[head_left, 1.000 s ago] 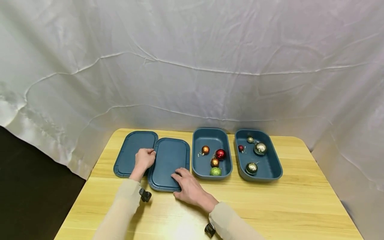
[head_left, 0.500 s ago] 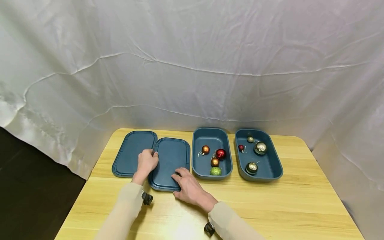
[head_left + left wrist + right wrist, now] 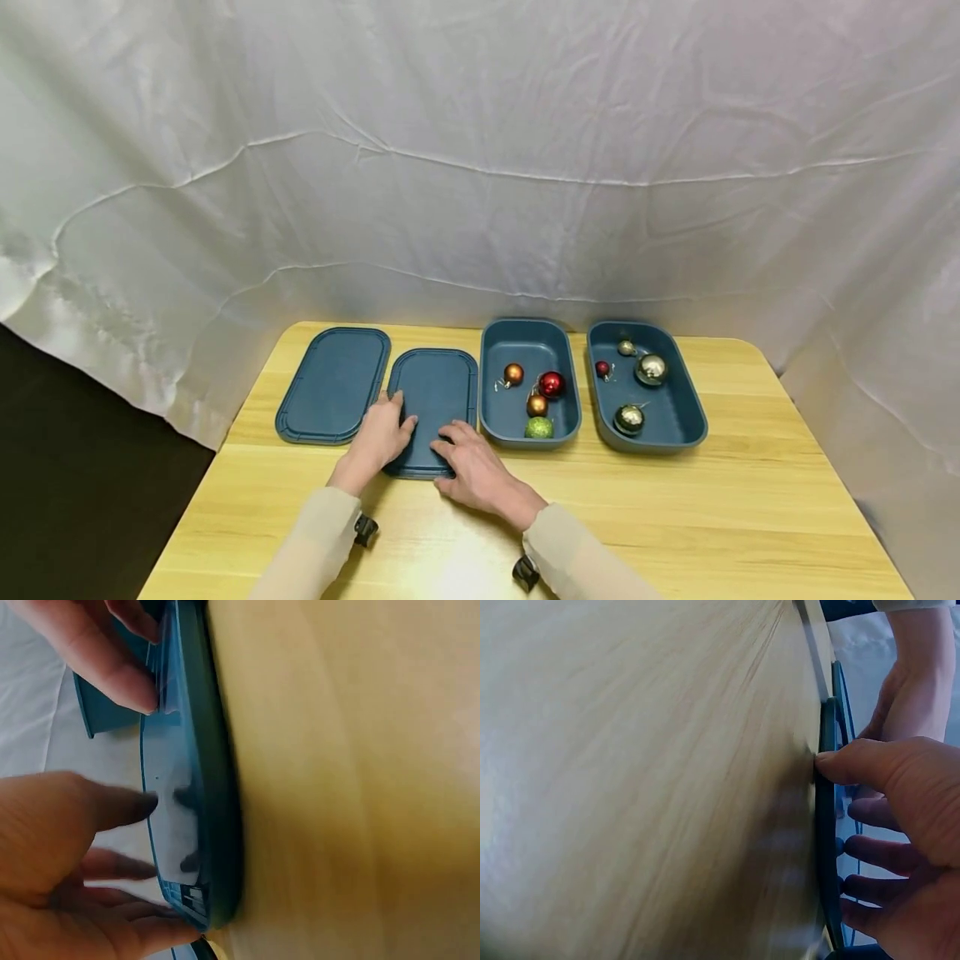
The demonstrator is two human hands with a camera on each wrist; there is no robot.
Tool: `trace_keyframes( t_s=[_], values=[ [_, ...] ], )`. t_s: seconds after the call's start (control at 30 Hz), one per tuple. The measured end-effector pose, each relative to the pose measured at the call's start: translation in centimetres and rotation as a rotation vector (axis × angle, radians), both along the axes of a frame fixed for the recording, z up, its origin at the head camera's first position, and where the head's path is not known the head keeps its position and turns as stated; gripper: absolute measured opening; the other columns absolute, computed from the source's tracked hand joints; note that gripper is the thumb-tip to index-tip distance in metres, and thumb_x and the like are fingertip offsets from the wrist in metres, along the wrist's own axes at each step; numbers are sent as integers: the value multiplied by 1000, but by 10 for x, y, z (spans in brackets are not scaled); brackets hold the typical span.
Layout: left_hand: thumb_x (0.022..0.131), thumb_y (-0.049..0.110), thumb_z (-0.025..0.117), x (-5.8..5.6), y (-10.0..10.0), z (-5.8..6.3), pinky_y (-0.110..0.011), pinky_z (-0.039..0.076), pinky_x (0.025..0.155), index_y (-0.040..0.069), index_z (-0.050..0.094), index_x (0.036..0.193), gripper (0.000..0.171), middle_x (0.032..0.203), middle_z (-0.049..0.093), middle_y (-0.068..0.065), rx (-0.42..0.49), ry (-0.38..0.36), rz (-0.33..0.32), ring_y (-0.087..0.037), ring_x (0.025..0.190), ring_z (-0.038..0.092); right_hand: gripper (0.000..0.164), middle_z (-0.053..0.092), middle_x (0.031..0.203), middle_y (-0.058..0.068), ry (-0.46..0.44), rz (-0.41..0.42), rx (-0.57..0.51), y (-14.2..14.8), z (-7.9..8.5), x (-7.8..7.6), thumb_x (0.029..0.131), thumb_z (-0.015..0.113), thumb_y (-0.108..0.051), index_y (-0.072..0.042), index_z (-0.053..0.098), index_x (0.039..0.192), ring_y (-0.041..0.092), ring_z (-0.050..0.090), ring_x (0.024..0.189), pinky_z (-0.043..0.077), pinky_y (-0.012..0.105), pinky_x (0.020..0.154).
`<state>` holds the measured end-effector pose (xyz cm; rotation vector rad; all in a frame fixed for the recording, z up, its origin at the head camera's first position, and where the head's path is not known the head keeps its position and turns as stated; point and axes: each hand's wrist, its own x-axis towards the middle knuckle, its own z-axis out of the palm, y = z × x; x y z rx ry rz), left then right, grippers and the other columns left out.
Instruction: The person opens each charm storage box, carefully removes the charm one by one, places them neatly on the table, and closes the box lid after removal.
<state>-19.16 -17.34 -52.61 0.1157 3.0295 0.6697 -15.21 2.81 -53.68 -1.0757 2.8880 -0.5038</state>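
The blue lid (image 3: 437,383) lies on the bench (image 3: 735,517) between another lid (image 3: 335,383) at left and, just beside at right, a box (image 3: 525,333) of baubles (image 3: 551,385), with a second box (image 3: 678,417) beyond. Its long axis runs away from the person toward the curtain (image 3: 480,225), a short side facing near. The left hand (image 3: 379,433) touches its left edge and the right hand (image 3: 476,468) its near right corner, fingers of both spread, covering these parts.

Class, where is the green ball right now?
In the head view, the green ball lies at the near end of the left box, next to an orange ball, beyond and to the right of the right hand.
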Motion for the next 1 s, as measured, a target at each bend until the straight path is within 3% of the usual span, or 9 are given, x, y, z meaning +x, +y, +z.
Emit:
trace_keyframes(
  t_s=[0.13,0.27,0.43,0.67,1.0],
  values=[
    [104,18,68,7,1,-1,-64,46,113,-11,48,152,60,154,38,-47,-20,-11,-57,-59,143,44,53,61,148,15,-36,-2,-32,1,1,0,93,80,-32,-8,69,139,38,51,145,44,48,121],
    [103,19,69,15,1,0,-68,43,114,-1,57,150,52,156,44,-40,-46,39,-129,-60,146,41,49,60,148,18,-69,-9,-114,3,3,2,95,79,-31,-9,70,137,37,52,144,45,49,119],
    [105,35,66,24,-1,1,-75,29,119,13,60,152,52,159,47,-29,-178,58,-216,-58,151,33,48,57,151,21,-60,-6,-123,2,7,4,99,74,-31,-9,67,142,40,49,147,44,52,120],
    [108,49,54,28,-8,-7,-79,21,120,27,45,162,59,169,35,-22,-224,-65,-234,-57,156,26,48,52,156,23,-128,-77,-28,-4,3,6,104,67,-31,-5,64,144,43,43,152,38,53,125],
    [109,50,50,15,-15,-6,-79,18,121,29,38,166,61,173,28,-19,-241,-110,-231,-55,158,22,47,50,158,25,-156,-92,-53,-11,0,-5,105,65,-29,-2,63,144,43,40,154,34,52,127]
  ],
)
